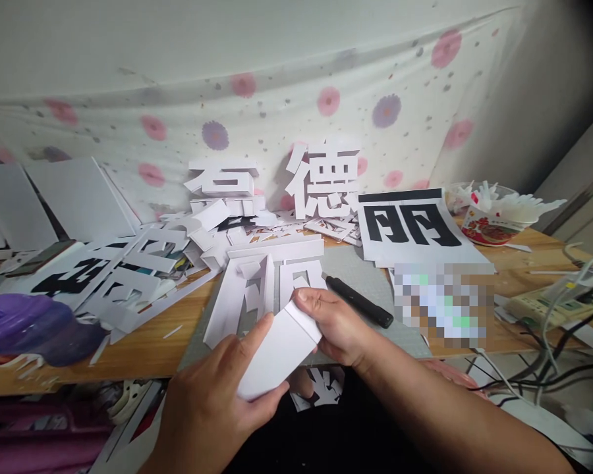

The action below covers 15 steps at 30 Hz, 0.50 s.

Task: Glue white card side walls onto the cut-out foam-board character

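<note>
White card: my left hand grips one end, right hand pinches the other; likely shaping, needing even pressure next.

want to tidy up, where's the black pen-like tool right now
In the head view, the black pen-like tool lies right of centre on the grey mat, just beyond the right hand, nearer than the printed sheet.

Flower-print sheeting hangs on the pale wall behind a wooden table.
</note>
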{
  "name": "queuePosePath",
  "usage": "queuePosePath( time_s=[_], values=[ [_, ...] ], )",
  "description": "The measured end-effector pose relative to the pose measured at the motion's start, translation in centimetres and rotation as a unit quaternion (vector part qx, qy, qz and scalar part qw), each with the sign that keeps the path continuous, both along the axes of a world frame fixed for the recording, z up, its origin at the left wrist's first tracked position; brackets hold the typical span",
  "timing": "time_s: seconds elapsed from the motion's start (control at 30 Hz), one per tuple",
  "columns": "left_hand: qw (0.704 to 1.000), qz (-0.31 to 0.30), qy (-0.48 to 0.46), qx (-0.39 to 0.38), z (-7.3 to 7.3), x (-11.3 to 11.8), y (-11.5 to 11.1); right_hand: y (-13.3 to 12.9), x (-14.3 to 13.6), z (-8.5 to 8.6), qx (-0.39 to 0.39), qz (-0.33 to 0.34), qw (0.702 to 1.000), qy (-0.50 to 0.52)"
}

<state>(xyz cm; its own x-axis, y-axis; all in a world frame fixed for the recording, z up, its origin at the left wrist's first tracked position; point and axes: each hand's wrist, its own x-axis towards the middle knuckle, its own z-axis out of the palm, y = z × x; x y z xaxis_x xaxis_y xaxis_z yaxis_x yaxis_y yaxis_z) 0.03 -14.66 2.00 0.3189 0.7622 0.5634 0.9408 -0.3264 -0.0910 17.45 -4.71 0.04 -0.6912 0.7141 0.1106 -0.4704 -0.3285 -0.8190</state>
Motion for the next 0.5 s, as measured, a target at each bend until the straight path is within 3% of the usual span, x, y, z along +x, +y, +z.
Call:
queuePosePath(
  time_s=[0.17,0.37,0.5],
  values=[
    [1.000,-0.013,-0.019,0.018,0.1,-0.1,-0.2,-0.7,-0.8,-0.4,-0.053,0.067,0.995,0.045],
    [0.998,0.028,-0.048,0.009,-0.5,-0.3,0.0,-1.8,-1.5,-0.1,-0.085,-0.007,0.993,0.082],
    [0.994,0.086,-0.045,-0.052,-2.4,-3.6,-1.0,-1.7,-1.2,0.4,-0.077,-0.057,0.991,0.092]
  ],
)
